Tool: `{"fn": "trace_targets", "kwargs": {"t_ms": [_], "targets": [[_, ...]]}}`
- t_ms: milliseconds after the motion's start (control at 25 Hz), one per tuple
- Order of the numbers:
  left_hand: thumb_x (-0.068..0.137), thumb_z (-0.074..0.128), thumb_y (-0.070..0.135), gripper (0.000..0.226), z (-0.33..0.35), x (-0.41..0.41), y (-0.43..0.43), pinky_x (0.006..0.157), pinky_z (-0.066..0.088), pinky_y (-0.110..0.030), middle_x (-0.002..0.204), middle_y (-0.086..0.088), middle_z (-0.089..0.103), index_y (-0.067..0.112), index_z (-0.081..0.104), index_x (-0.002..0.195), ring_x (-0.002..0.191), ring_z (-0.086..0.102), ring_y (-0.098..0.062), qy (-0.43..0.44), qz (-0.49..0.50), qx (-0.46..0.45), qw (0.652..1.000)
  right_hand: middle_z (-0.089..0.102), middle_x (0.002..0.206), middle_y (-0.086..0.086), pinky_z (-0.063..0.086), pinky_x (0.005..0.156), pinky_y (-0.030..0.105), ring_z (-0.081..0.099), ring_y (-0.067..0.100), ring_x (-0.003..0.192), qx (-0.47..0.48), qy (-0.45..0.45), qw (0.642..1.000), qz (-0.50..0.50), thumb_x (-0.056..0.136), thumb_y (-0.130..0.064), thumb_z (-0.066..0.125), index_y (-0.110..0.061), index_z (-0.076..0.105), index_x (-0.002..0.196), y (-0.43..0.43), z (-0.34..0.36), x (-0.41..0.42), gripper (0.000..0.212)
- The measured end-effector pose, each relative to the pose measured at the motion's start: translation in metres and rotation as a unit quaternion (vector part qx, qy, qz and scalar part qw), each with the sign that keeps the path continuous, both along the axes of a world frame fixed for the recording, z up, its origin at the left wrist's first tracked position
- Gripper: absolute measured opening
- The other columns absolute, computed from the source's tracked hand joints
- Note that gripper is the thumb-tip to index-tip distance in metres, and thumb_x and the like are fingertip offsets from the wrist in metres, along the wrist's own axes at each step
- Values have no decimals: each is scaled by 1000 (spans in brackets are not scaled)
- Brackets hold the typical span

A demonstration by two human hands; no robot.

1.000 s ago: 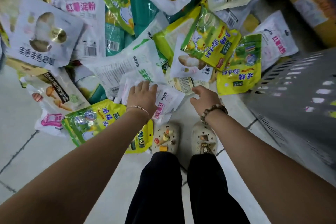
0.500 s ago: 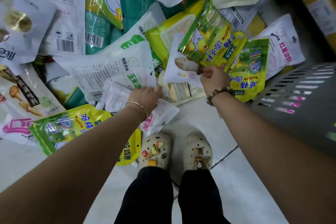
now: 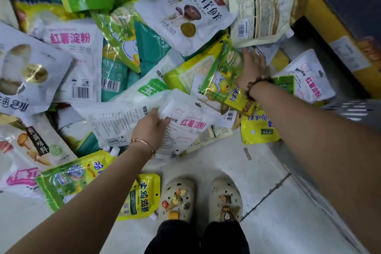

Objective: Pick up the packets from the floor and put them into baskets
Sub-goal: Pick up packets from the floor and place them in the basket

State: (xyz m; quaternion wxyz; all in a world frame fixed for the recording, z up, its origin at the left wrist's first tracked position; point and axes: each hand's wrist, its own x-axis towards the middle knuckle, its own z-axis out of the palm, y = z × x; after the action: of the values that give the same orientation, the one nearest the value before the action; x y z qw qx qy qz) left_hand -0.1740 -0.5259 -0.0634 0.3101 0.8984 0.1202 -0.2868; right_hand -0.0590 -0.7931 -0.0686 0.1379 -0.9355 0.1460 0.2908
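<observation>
Packets: lots of packets (image 3: 70, 64) lie in a big heap on the floor (image 3: 257, 173). They lie over one another and fill the far side and the left side of the floor.
Left hand: our left hand (image 3: 151, 128) grips a white packet with pink letters (image 3: 191, 119). Our fingers are curled round its edge.
White packet: it is near the middle of the floor, on top of other white packets, just past our shoes (image 3: 177, 198).
Right hand: our right hand (image 3: 254, 66) is farther into the heap. It touches a green and yellow packet (image 3: 222, 82) and is just below a cream packet with a barcode (image 3: 261, 12). The hand is blurry, so we cannot tell if the fingers hold anything or how far they are bent.
Basket: a grey basket (image 3: 354, 109) with slots shows at the right side of the floor. It is blurry, and both hands are apart from it.
Wrists: a thin bangle (image 3: 144, 143) is on our left wrist, and a bead bracelet (image 3: 255, 85) is on our right wrist.
</observation>
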Motion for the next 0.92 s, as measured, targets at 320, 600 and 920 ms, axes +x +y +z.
{"fn": "trace_targets", "kwargs": {"t_ms": [320, 600, 920], "targets": [[89, 58, 14, 14, 7, -18, -3, 55, 23, -20, 70, 4, 49, 13, 46, 81, 69, 44, -16, 6, 168, -44, 985, 45, 138, 19, 39, 97, 38, 44, 34, 124, 34, 110, 992, -45, 75, -46, 72, -2, 42, 134, -13, 4, -31, 80], [88, 58, 11, 16, 77, -14, -3, 59, 27, -25, 80, -13, 49, 0, 49, 80, 79, 42, -14, 15, 311, -53, 949, 48, 135, 17, 39, 91, 37, 46, 34, 122, 95, 47, 950, -295, 83, -40, 66, 0, 46, 128, 16, 61, -96, 64], [88, 60, 17, 26, 230, -3, -10, 51, 28, -24, 70, -9, 43, 4, 45, 72, 68, 35, -17, -16, 277, -57, 959, 63, 104, 18, 34, 63, 32, 58, 35, 95, 77, -50, 975, -202, 84, -45, 62, -11, 51, 87, 22, 218, -104, 36]]}}
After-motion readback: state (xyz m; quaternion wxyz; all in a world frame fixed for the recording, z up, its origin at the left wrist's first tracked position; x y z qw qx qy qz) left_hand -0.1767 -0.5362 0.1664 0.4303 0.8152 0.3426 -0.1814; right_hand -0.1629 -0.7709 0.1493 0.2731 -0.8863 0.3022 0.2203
